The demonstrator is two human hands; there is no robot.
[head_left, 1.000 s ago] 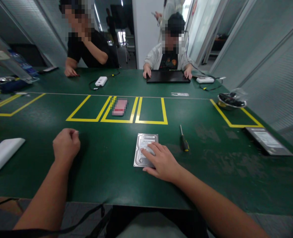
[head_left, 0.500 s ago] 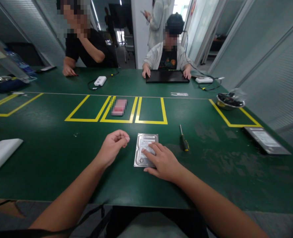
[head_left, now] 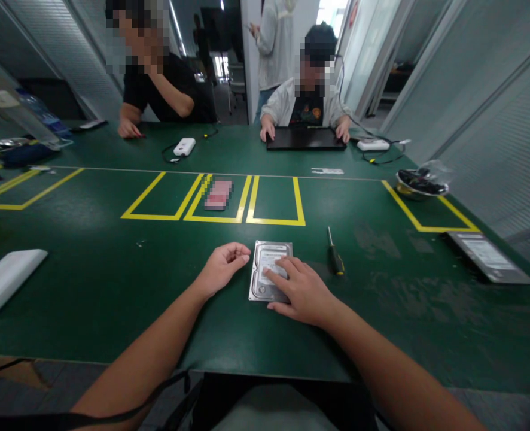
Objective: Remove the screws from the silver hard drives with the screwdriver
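A silver hard drive (head_left: pixel 256 281) with a white label lies flat on the green table in front of me. My right hand (head_left: pixel 303 290) rests on its right side, fingers spread and lying over the label. Just off the drive's left edge is my left hand (head_left: pixel 224 266), its fingers curled and the thumb brought close to the fingertips. Whatever may be between them is hidden or too small to see. To the right of the drive lies a screwdriver (head_left: pixel 335 258) with a black and yellow handle, its shaft pointing away from me.
Yellow tape outlines (head_left: pixel 276 222) mark the table, one holding a blurred pink item (head_left: pixel 219 195). At the right are another hard drive (head_left: pixel 489 257) and a bowl (head_left: pixel 422 184) of dark items. A white object (head_left: pixel 9 281) lies left. Two people sit opposite, one holding a black panel (head_left: pixel 305 139).
My left hand has moved right, closer to the hard drive's edge. My right hand stays on the drive. The whole view has shifted slightly.
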